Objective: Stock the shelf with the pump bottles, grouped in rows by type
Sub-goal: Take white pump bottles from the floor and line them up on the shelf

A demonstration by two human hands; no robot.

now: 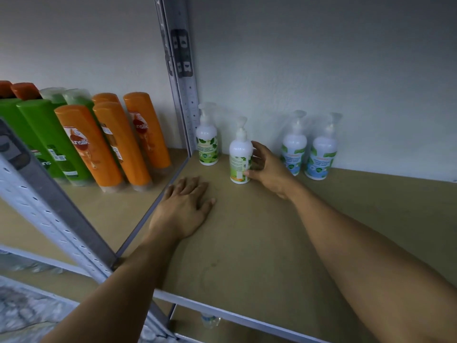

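Two bare forearms are stretched over the brown shelf board (259, 243), one from each side. The left hand (181, 206) is laid palm down on the board near its left edge, with the fingers straight and nothing held. The right hand (268, 167) is wrapped round the nearer green-labelled bottle (240, 154), with the thumb pressed low on the label and the fingers curled behind the body.

Four white pump bottles are counted on this shelf, all upright. Two are green-labelled: the held one, and the farther green-labelled bottle (207, 144), which is set in the back left corner beside the metal upright (185, 95), apart from the held one. Two are blue-labelled: the left blue-labelled bottle (294, 151) and the right blue-labelled bottle (321, 154) are stood just beside each other against the wall (321, 58). The right hand is placed between the held bottle and this pair.

On the neighbouring shelf (118, 209) to the left, four orange bottles (89, 144) and two green bottles (47, 129) are counted; further tops behind them are partly hidden.
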